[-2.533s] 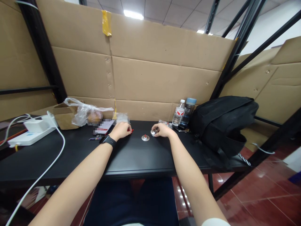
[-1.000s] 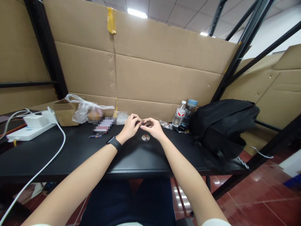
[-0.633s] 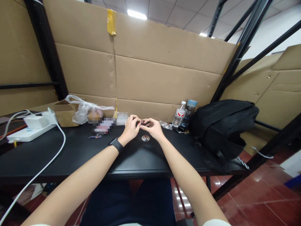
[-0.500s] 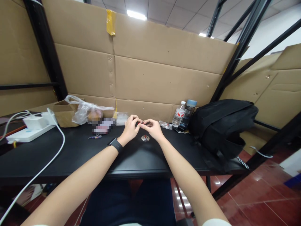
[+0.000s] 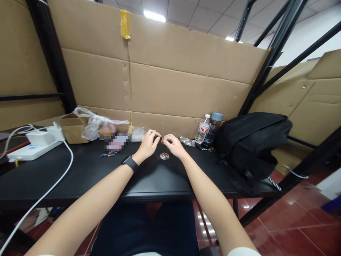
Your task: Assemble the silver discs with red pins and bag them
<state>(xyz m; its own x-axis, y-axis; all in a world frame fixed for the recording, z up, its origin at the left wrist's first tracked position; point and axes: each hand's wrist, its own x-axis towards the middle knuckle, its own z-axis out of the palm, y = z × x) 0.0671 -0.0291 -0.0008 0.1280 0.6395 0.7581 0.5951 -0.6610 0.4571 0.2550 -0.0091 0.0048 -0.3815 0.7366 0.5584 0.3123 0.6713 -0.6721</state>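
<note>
My left hand and my right hand meet fingertip to fingertip above the black table. Between the fingertips they pinch a tiny dark part with a red spot; it is too small to identify. A black watch sits on my left wrist. Just below the hands a small round silver disc with a red centre lies flat on the table, untouched.
A black backpack fills the table's right end, with two bottles beside it. Small clear bags lie behind my hands. At left are a cardboard box with a plastic bag, a white power strip and a white cable. Cardboard walls stand behind.
Both hands left the table, where each touched a small piece, and came together in the air above the silver disc. Over the last second they only shift their fingertips slightly.
</note>
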